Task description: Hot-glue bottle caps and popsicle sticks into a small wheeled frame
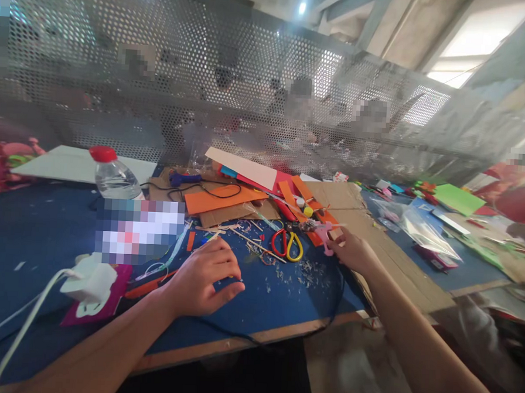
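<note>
My right hand is closed around a pink hot glue gun, and a clear glue stick pokes out near its top. Just left of it lies a pair of scissors with one red and one yellow loop handle. My left hand rests on the blue tabletop, its thumb apart from loosely bent fingers; a small coloured bit shows partly beneath them. Thin wooden sticks and pale scraps lie between the hands. Orange sheet pieces are behind them.
A water bottle with a red cap, a blurred-out bright object and a white charger with its cable stand at left. Cardboard covers the right side. A blue glue gun lies behind. A perforated metal panel closes off the back.
</note>
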Tool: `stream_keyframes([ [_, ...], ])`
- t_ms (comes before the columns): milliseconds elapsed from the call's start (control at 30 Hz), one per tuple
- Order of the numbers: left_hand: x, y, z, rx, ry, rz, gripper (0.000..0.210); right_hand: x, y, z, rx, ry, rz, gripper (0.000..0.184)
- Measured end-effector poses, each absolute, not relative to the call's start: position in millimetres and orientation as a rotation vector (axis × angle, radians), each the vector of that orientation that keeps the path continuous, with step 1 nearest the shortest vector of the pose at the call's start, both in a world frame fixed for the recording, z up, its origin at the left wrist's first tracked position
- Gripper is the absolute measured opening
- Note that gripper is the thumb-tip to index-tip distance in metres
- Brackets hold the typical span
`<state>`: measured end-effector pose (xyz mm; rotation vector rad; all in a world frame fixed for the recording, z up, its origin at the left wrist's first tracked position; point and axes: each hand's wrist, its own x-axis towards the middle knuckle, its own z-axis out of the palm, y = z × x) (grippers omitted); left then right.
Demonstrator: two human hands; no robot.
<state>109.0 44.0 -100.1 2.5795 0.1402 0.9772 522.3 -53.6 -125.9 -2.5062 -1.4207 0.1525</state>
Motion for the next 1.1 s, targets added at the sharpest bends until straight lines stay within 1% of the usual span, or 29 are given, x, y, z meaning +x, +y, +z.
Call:
stream_keyframes([
  [267, 108, 43, -99, 2.599, 0.159, 0.975, 0.017, 505, -45, -127, -2.611, -1.552, 0.019, 0.025],
  [433, 110, 41, -98, 2.602, 0.169, 0.987, 0.018, 496, -48, -124, -2.617, -1.538, 0.006, 0.015],
  [567, 110, 41, -98, 2.599, 0.153, 0.979, 0.017, 491, -54, -117, -2.581, -1.499, 0.072, 0.019],
  [733, 111, 42, -99, 2.616, 0.154, 0.954, 0.017, 474, -60, -110, -2.458, -1.58, 0.178, 0.018],
  [1100, 111, 41, -99, 2.624, 0.167, 0.932, 0.016, 464, -50, -113, -2.584, -1.558, 0.032, 0.015],
])
